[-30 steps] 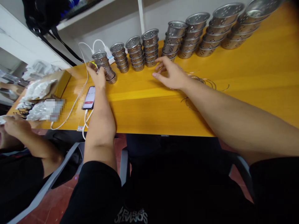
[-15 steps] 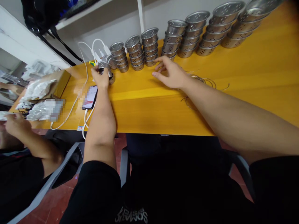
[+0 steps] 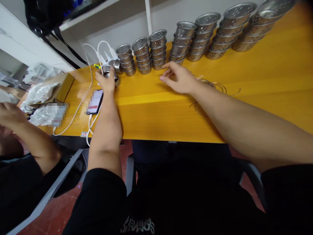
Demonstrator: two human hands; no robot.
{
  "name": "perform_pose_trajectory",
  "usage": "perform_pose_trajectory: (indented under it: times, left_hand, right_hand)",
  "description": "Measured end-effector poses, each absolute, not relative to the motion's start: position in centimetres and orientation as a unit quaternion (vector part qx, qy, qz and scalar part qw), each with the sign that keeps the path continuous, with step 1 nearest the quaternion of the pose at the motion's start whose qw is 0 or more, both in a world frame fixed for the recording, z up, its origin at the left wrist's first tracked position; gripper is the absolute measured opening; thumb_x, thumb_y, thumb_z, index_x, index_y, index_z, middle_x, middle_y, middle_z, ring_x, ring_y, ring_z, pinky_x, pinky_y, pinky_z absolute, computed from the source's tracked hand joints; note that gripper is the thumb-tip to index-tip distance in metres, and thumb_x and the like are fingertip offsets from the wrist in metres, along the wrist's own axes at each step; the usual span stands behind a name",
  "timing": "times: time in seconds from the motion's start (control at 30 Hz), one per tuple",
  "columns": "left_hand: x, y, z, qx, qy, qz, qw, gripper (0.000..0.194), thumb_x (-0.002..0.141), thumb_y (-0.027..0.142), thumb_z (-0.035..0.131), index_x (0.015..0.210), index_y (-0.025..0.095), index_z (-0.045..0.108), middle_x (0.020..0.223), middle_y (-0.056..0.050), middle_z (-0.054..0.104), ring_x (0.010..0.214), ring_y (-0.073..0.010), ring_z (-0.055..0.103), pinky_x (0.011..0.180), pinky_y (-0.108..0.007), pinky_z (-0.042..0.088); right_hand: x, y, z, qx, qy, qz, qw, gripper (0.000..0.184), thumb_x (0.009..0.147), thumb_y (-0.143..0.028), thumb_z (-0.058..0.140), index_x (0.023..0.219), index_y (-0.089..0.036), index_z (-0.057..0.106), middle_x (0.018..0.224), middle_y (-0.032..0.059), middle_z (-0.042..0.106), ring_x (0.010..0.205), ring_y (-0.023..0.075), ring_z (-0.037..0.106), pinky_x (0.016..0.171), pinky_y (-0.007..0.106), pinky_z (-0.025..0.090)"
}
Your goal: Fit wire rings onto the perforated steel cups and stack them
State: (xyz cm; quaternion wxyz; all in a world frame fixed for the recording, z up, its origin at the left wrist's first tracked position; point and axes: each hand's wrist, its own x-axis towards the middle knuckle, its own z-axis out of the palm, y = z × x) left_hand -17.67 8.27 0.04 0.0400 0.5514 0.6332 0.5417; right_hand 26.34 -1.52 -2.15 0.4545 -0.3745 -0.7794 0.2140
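The table (image 3: 151, 114) sticker (image 3: 84, 134) begins with 3; shirt (image 3: 195, 202) lettering (image 3: 139, 226) is unclear.

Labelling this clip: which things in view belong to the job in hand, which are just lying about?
Likely in the work:
- metal cups at the left hand
- tipped cup
- cup stacks

Seemingly just there:
- phone
- plastic bags
- black bag
- wires (less sure)

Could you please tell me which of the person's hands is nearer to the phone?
Left. The left hand is just beyond the phone, at some metal cups; the right hand is well off to the phone's right, near a cup stack.
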Motion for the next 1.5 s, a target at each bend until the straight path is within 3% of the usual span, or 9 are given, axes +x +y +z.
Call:
perform_pose_trajectory:
  times: [0.1, 0.23, 0.43, 0.53, 0.63, 0.77, 1.03, 1.27, 1.5]
  left_hand:
    - [-16.2, 6.7, 1.6, 0.516, 0.665, 0.54, -0.019, 0.094, 0.088, 0.087, 0.088, 0.142, 0.02, 0.049, 0.164, -0.023, 0.058, 0.164, -0.033, 0.056, 0.142, -0.047, 0.039]
    - [-12.4, 3.6, 4.5, 0.609, 0.597, 0.518, -0.064, 0.116, 0.081, 0.12, 0.047, 0.14, 0.02, 0.056, 0.173, -0.024, 0.055, 0.167, -0.0267, 0.049, 0.144, -0.049, 0.028]
    - [-7.3, 2.9, 5.5, 0.704, 0.518, 0.482, 0.05, 0.094, 0.08, 0.08, 0.091, 0.158, 0.038, 0.059, 0.189, 0.001, 0.049, 0.184, -0.028, 0.02, 0.158, -0.051, 0.0]
    - [-5.7, 2.8, 5.7, 0.715, 0.571, 0.402, 0.045, 0.095, 0.09, 0.041, 0.091, 0.174, 0.032, 0.047, 0.191, 0.001, 0.043, 0.182, -0.0294, 0.017, 0.156, -0.061, -0.014]
    - [-5.1, 2.0, 6.4, 0.698, 0.621, 0.357, -0.017, 0.084, 0.092, 0.016, 0.084, 0.169, 0.026, 0.053, 0.173, -0.008, 0.055, 0.165, -0.0311, 0.034, 0.155, -0.065, 0.0]
    - [-5.7, 1.5, 6.7, 0.679, 0.626, 0.381, -0.047, 0.031, 0.1, 0.029, 0.089, 0.126, 0.025, 0.073, 0.15, -0.011, 0.064, 0.149, -0.0317, 0.047, 0.147, -0.06, 0.03]
    - [-6.3, 1.3, 6.3, 0.719, 0.502, 0.474, 0.079, 0.056, 0.079, 0.055, 0.107, 0.092, 0.033, 0.057, 0.164, -0.008, 0.063, 0.163, -0.0324, 0.053, 0.144, -0.054, 0.048]
    - [-3.0, -1.3, 6.0, 0.774, 0.436, 0.437, 0.14, 0.083, 0.083, 0.104, 0.077, 0.122, 0.031, 0.064, 0.164, -0.01, 0.068, 0.159, -0.0266, 0.062, 0.131, -0.05, 0.061]
    - [1.0, -1.8, 4.4, 0.774, 0.373, 0.463, 0.219, 0.099, 0.082, 0.094, 0.087, 0.156, 0.04, 0.049, 0.164, -0.007, 0.068, 0.161, -0.0341, 0.069, 0.132, -0.052, 0.062]
  right_hand:
    - [26.3, -1.7, -2.0, -0.376, -0.779, 0.216, 0.453, 0.068, 0.105, -0.084, 0.076, 0.146, -0.031, 0.069, 0.118, 0.0128, 0.081, 0.113, 0.0403, 0.081, 0.117, 0.068, 0.065]
    - [26.3, -1.8, -2.0, -0.371, -0.78, 0.226, 0.45, 0.067, 0.106, -0.082, 0.075, 0.147, -0.029, 0.069, 0.118, 0.0139, 0.081, 0.115, 0.0417, 0.081, 0.118, 0.07, 0.064]
    - [26.2, -1.7, -2.0, -0.373, -0.781, 0.231, 0.445, 0.068, 0.102, -0.085, 0.078, 0.144, -0.032, 0.069, 0.114, 0.0114, 0.08, 0.114, 0.0402, 0.081, 0.116, 0.069, 0.064]
    - [26.1, -1.8, -2.0, -0.376, -0.783, 0.224, 0.442, 0.068, 0.102, -0.087, 0.077, 0.141, -0.032, 0.07, 0.113, 0.0114, 0.081, 0.112, 0.0396, 0.081, 0.115, 0.068, 0.066]
    - [26.1, -1.8, -2.0, -0.378, -0.783, 0.219, 0.444, 0.069, 0.102, -0.088, 0.076, 0.14, -0.031, 0.071, 0.113, 0.0116, 0.081, 0.111, 0.0393, 0.082, 0.114, 0.067, 0.066]
    - [26.1, -1.9, -1.8, -0.374, -0.783, 0.22, 0.444, 0.067, 0.102, -0.087, 0.076, 0.138, -0.03, 0.073, 0.112, 0.0116, 0.082, 0.108, 0.0393, 0.081, 0.113, 0.068, 0.067]
    - [26.2, -2.0, -1.7, -0.372, -0.788, 0.217, 0.441, 0.064, 0.103, -0.084, 0.078, 0.136, -0.029, 0.074, 0.111, 0.0119, 0.081, 0.106, 0.0398, 0.081, 0.112, 0.069, 0.067]
    - [26.1, -2.2, -1.0, -0.377, -0.774, 0.2, 0.468, 0.073, 0.101, -0.096, 0.068, 0.131, -0.03, 0.074, 0.11, 0.0119, 0.082, 0.104, 0.0402, 0.081, 0.105, 0.066, 0.068]
    - [26.6, -2.4, 0.3, -0.448, -0.716, 0.182, 0.503, 0.074, 0.103, -0.104, 0.051, 0.124, -0.036, 0.071, 0.116, 0.0096, 0.084, 0.111, 0.0398, 0.076, 0.107, 0.066, 0.063]
